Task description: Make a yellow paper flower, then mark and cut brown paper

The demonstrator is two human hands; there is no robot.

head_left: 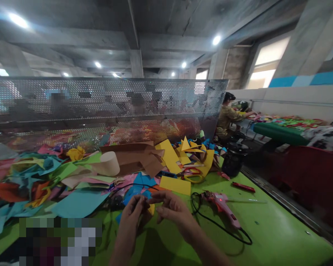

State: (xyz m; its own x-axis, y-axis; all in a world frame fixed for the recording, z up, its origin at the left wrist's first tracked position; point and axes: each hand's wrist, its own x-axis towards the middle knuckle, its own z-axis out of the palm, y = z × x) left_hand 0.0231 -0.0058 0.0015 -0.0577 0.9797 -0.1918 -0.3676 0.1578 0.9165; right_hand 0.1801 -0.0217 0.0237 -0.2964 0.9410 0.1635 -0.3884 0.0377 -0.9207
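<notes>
My left hand (132, 211) is closed in a pinch at the centre front, above the green table. What its fingertips hold, if anything, is too small to make out. Close beside it, my right hand (172, 210) has bent fingers, with the thumb apart from them. A scrap of yellow (151, 209) shows between the hands; I cannot tell whether either touches it. To the right lies a pink hot glue gun (226, 211) with a lit red light and a clear glue stick at its back. Behind the hands is a flat yellow paper rectangle (175, 185).
Coloured paper scraps (80, 203) heap up on the left. Scissors (193, 174), a white roll (110, 163) and brown paper (130, 157) lie farther back. A red utility knife (243, 187) and black container (234, 159) are at right, before a perforated metal screen (100, 107).
</notes>
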